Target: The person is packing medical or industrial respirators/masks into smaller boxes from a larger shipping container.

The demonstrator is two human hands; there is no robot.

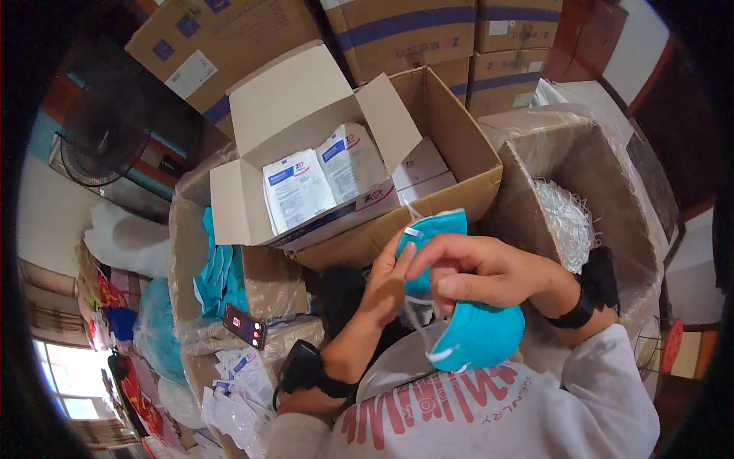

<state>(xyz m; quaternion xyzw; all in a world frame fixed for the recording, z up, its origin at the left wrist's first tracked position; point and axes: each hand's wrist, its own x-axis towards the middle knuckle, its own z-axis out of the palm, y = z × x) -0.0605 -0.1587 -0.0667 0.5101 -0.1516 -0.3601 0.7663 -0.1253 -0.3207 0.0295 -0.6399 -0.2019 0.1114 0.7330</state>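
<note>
My left hand grips a teal face mask, its thumb lying on the mask near a white strap end. My right hand is closed, with index finger and thumb curled beside the left fingers. Under it hangs a second teal face mask, against my shirt; its lower fingers seem to hold it, though they are partly hidden. A thin white elastic strap runs loosely between the two masks. Each wrist wears a black band with a dark device.
Ahead stands an open carton with white packets, resting on a larger cardboard box. Left, a plastic-lined box holds teal masks; a phone lies nearer, above loose packets. Right, another lined box contains white straps.
</note>
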